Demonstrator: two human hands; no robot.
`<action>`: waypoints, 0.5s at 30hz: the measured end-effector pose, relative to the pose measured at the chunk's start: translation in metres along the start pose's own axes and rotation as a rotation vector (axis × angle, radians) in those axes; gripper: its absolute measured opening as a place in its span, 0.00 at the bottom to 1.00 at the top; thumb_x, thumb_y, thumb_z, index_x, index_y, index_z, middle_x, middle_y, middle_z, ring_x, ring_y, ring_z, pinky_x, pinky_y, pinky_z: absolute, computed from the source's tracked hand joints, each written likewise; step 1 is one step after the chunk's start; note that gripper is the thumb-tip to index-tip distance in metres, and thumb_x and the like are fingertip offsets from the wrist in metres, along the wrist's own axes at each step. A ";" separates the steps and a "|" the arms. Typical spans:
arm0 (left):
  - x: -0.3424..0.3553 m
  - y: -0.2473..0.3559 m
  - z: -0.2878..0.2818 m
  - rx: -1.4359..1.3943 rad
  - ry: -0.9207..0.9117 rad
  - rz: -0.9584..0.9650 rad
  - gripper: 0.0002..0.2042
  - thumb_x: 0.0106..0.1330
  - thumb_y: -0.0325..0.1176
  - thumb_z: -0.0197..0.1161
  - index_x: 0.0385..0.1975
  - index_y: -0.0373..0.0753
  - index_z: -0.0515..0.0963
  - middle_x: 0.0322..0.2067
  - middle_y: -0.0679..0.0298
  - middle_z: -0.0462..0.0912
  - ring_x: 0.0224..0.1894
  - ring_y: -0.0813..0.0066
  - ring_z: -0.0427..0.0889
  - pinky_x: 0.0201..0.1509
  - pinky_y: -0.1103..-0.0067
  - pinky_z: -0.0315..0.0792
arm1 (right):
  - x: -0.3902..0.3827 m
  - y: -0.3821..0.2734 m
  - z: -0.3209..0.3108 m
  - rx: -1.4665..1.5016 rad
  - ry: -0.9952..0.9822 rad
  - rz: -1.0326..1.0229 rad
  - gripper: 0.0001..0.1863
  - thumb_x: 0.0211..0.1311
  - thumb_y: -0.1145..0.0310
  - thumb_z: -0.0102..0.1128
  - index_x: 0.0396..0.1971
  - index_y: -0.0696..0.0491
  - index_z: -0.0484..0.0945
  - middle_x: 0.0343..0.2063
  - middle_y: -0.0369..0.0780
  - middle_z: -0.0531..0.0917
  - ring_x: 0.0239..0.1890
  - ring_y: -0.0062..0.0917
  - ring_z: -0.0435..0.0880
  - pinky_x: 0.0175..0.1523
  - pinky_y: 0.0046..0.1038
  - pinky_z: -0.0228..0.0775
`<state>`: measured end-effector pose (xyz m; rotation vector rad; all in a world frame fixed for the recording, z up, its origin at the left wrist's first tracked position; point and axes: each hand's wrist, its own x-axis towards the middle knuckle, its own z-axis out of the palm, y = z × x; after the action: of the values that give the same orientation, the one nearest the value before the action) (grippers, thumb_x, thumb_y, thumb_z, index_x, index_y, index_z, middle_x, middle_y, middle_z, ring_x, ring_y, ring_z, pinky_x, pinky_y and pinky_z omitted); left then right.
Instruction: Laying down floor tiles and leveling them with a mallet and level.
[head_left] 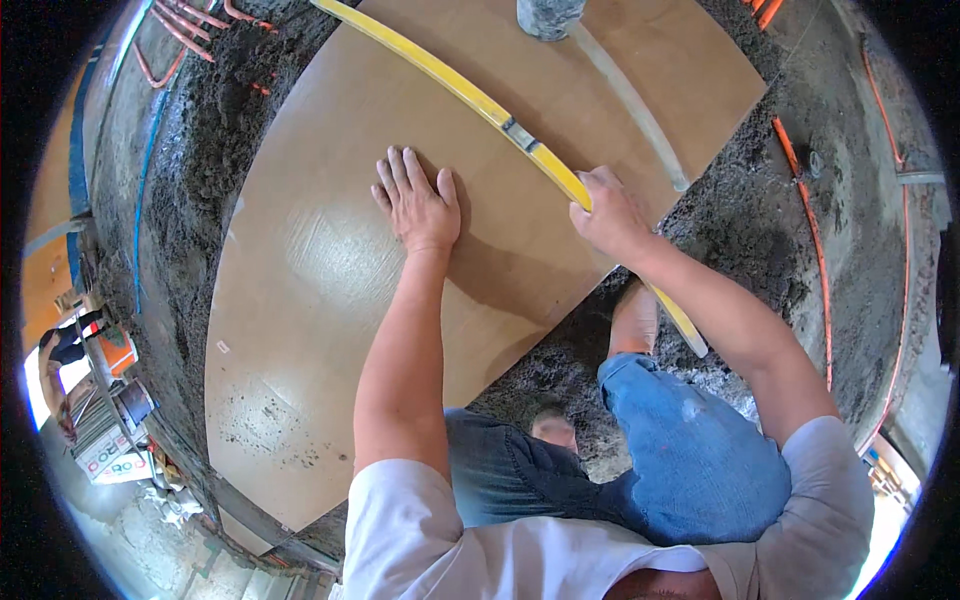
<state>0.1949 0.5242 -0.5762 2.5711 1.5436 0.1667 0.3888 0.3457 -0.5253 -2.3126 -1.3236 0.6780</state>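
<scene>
A large, glossy beige tile (330, 310) lies on dark, damp mortar in front of me. My left hand (420, 208) rests flat on its middle, fingers spread. Closed round a long yellow spirit level (440, 72) is my right hand (607, 215), near the tile's right edge. The level runs slantwise from the far left, over the tile, to past its near right edge by my leg. Whether its whole underside touches the tile I cannot tell. A mallet with a grey head (549, 14) and a pale handle (630, 100) lies on the tile's far part.
Dark, crumbly mortar (215, 150) surrounds the tile. Orange pipes (805, 215) run along the right, more at the far left, beside a blue line (148, 190). At the left edge a person's arm (52, 375) shows near stacked boxes (105, 450) and an orange bucket (118, 350).
</scene>
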 end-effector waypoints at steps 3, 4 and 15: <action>-0.001 0.001 0.002 -0.021 0.007 -0.005 0.33 0.68 0.53 0.44 0.67 0.38 0.56 0.70 0.54 0.51 0.73 0.53 0.45 0.73 0.56 0.37 | -0.001 0.004 0.002 0.029 0.020 -0.016 0.19 0.54 0.68 0.59 0.45 0.60 0.75 0.41 0.49 0.77 0.48 0.44 0.76 0.53 0.39 0.69; -0.001 0.001 0.000 -0.036 0.008 -0.009 0.33 0.67 0.52 0.45 0.67 0.38 0.57 0.70 0.54 0.51 0.73 0.53 0.45 0.73 0.56 0.36 | -0.003 0.004 0.002 0.027 0.019 -0.011 0.19 0.54 0.68 0.59 0.45 0.60 0.75 0.41 0.49 0.77 0.48 0.44 0.76 0.53 0.39 0.69; 0.167 0.069 -0.027 -0.463 -0.005 -0.442 0.35 0.68 0.51 0.47 0.69 0.37 0.48 0.66 0.60 0.63 0.73 0.54 0.47 0.71 0.48 0.32 | -0.012 0.008 0.003 -0.115 0.037 -0.107 0.14 0.54 0.68 0.58 0.40 0.57 0.70 0.39 0.47 0.75 0.44 0.44 0.76 0.48 0.42 0.70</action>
<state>0.3282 0.6411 -0.5337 1.8398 1.7739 0.4096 0.3868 0.3314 -0.5294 -2.3114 -1.4932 0.5348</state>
